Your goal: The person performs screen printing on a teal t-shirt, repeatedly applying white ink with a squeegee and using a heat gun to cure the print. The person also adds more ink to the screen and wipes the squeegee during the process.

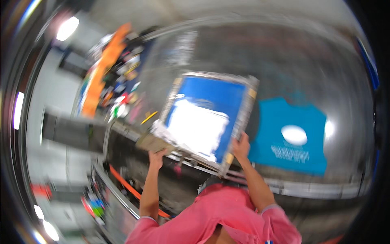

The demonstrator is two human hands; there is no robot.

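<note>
A screen printing frame (248, 103) with blue mesh lies tilted over the long dark table, a large patch of white ink (195, 128) spread across its lower left. My right hand (241, 146) is closed round the frame's right side near the lower corner. At the lower left corner, my left hand (157, 157) is closed on a tan, ink-smeared squeegee (155, 143), which overlaps the frame's edge. Motion blur hides the exact finger placement. To the right of the frame, a teal shirt piece (264, 126) lies flat, bearing a white oval and white print.
A yellow stick-like tool (149, 117) lies left of the frame. Beyond it are many small coloured items and an orange strip (106, 67). The table's metal front rail (308, 190) runs close to my body. An orange bar (124, 182) stands low at left.
</note>
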